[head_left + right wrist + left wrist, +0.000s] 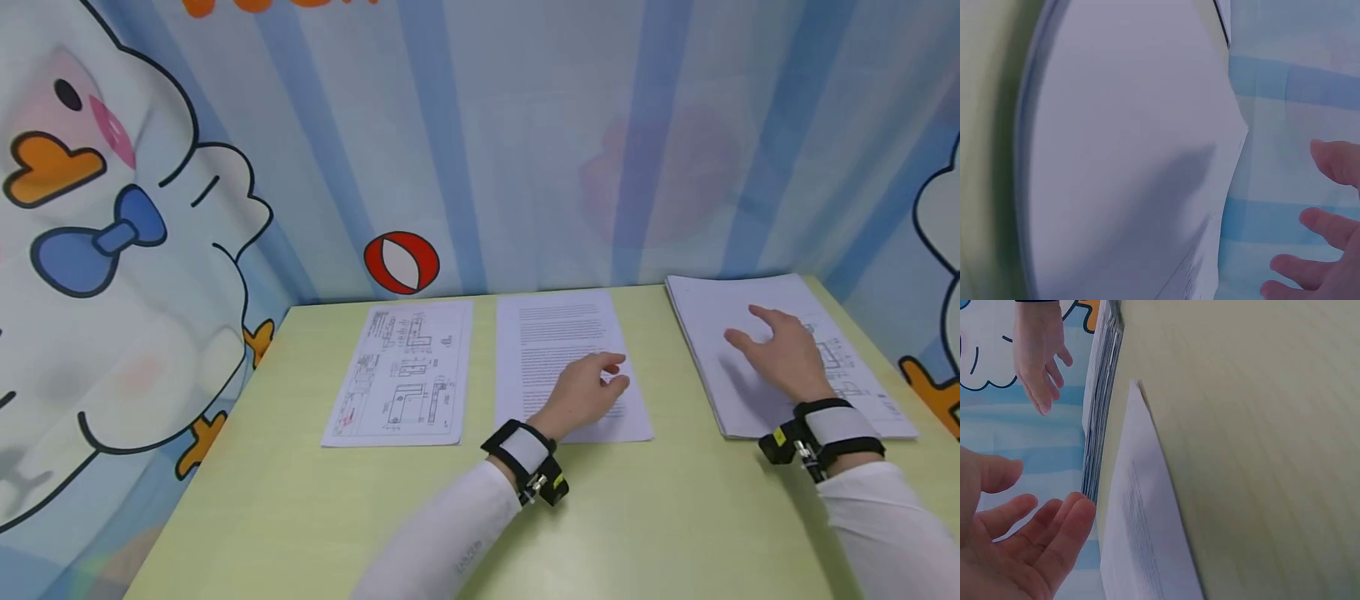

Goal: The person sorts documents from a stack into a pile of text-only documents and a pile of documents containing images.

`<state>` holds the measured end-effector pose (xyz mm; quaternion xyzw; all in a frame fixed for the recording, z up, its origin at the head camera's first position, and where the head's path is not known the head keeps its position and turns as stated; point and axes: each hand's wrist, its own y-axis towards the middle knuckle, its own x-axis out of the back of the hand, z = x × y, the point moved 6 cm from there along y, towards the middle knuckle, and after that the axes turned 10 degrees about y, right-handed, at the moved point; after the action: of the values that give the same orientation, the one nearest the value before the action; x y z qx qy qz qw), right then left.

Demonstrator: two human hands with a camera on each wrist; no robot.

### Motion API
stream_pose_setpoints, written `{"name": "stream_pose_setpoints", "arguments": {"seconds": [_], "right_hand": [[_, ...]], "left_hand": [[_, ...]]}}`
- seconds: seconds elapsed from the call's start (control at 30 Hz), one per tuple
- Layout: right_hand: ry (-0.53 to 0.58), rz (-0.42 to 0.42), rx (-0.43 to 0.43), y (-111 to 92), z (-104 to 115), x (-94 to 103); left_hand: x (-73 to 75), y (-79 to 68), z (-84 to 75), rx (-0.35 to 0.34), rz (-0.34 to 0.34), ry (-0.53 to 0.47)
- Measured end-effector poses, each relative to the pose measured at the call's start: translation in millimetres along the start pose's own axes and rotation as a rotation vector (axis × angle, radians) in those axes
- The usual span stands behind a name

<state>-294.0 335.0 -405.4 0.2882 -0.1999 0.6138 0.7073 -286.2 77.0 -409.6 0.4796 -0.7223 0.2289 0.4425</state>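
Observation:
My left hand hovers over a sheet of printed text in the middle of the table, its fingers loosely bent and holding nothing. In the left wrist view the same text sheet lies below the left fingers, apart from them. Over a thick stack of paper at the right, my right hand is held with thumb and fingers spread. The top sheet carries a technical drawing, partly hidden by that hand. The right wrist view shows the hand's shadow on the stack, with a gap between them.
A sheet with technical drawings lies left of the text sheet. All the papers rest on a pale yellow-green table. Behind it hangs a blue striped cloth with cartoon figures. Each wrist wears a strapped camera.

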Motion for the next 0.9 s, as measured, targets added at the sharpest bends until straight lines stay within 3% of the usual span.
{"name": "stream_pose_setpoints", "arguments": {"seconds": [0.2, 0.53, 0.6, 0.7, 0.83, 0.9], "right_hand": [[-0.047, 0.026, -0.082, -4.9, -22.6, 13.6], [-0.224, -0.012, -0.293, -11.0, -62.1, 33.2], [-0.227, -0.007, -0.343, -12.1, -68.9, 35.6], [-0.229, 0.014, -0.389, -14.4, -75.9, 36.2], [-0.235, 0.042, -0.386, -16.4, -80.2, 33.0], [-0.244, 0.042, -0.374, -16.5, -80.7, 31.6]], "left_hand": [[-27.0, 5.8, -11.3, 0.005, 0.039, -0.096], [-57.6, 9.4, -32.0, 0.042, 0.078, -0.131], [-62.2, 9.5, -36.3, 0.071, 0.101, -0.19], [-72.0, 9.7, -40.3, 0.151, 0.158, -0.369], [-85.6, 9.3, -43.1, 0.27, 0.218, -0.624], [-89.9, 9.4, -45.2, 0.291, 0.235, -0.681]]}}
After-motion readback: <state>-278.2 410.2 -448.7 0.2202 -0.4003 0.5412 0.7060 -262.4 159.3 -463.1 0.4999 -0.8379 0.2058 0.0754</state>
